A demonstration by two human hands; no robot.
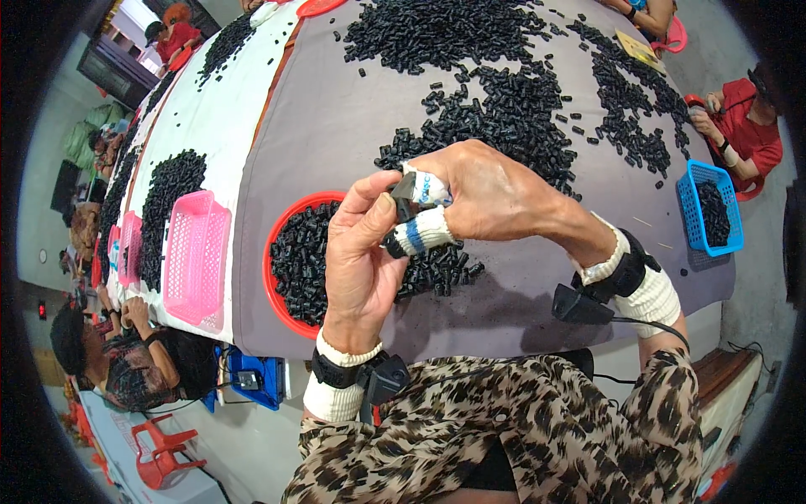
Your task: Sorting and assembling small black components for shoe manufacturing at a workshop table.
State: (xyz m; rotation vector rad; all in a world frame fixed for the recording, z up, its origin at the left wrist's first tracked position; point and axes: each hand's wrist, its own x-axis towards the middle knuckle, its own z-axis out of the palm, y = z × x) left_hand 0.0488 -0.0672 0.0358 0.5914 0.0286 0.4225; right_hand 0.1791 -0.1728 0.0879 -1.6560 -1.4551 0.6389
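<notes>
- The left hand [357,260] has its thumb and forefinger clamped on 1 small black part [405,207].
- The right hand [504,189] bends in from the other side, its 2 wrapped fingers close around the same part; whether they grip it, I cannot tell.
- That part is above the table's grey cloth [306,126], just right of the red basket [267,269], which is full of black pieces.
- Both wrists wear white knit cuffs and black straps.
- A large pile of black pieces [504,109] lies beyond the hands.
- A pink basket [197,252] sits to the left.
- A blue basket [712,250] with black pieces stands at right, near a person in red [751,130].
</notes>
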